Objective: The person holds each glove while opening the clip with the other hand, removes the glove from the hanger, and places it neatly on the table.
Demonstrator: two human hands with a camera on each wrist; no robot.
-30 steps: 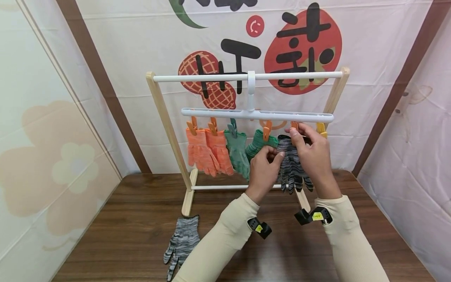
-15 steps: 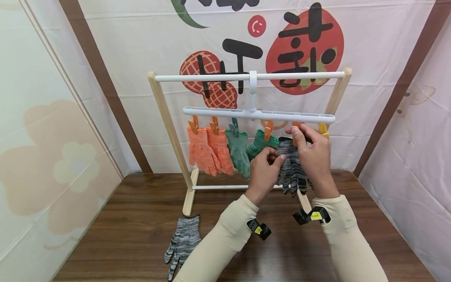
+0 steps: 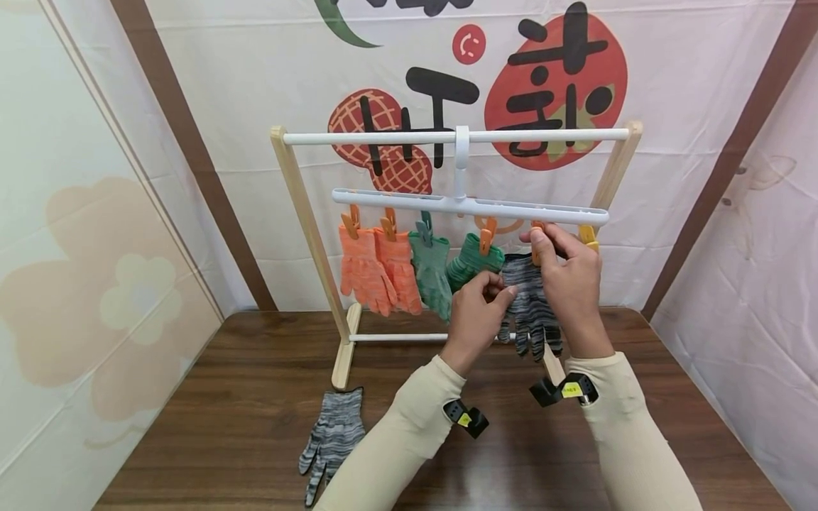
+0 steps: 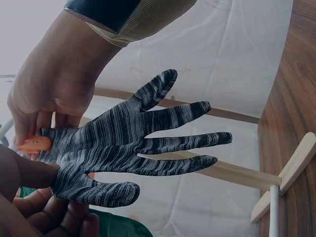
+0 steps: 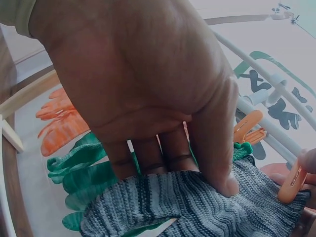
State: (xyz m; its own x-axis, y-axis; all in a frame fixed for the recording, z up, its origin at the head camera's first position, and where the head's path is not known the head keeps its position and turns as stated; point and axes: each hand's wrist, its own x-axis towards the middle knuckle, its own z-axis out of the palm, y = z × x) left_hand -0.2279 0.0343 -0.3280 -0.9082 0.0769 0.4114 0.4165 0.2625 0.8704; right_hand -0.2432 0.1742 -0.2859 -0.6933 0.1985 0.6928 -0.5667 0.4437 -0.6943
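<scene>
A black-and-grey striped knit glove [image 3: 529, 301] hangs fingers down from the right part of the white hanger bar [image 3: 409, 202]. My left hand [image 3: 476, 316] pinches its edge between thumb and fingers. Up at the cuff, my right hand [image 3: 571, 287] pinches an orange clothespin [image 4: 37, 143]; this clip also shows in the right wrist view. In the left wrist view the glove [image 4: 113, 143] spreads out flat. Whether the clip's jaws bite on the cuff is hard to tell. Beside it hang two green gloves [image 3: 431, 273] and two orange gloves [image 3: 364, 266], each from its own clip.
The hanger hooks over the white top rail [image 3: 383, 138] of a wooden stand [image 3: 309, 227]. A yellow clothespin [image 3: 589, 235] sits at the bar's right end. Another striped glove [image 3: 335, 433] lies on the brown table [image 3: 211, 426], near the left forearm. A printed cloth [image 3: 243, 85] forms the backdrop.
The striped glove and its cuff have sunk a little. The hanger bar tilts slightly more, its right end lower. Both hands keep their grips almost in place.
</scene>
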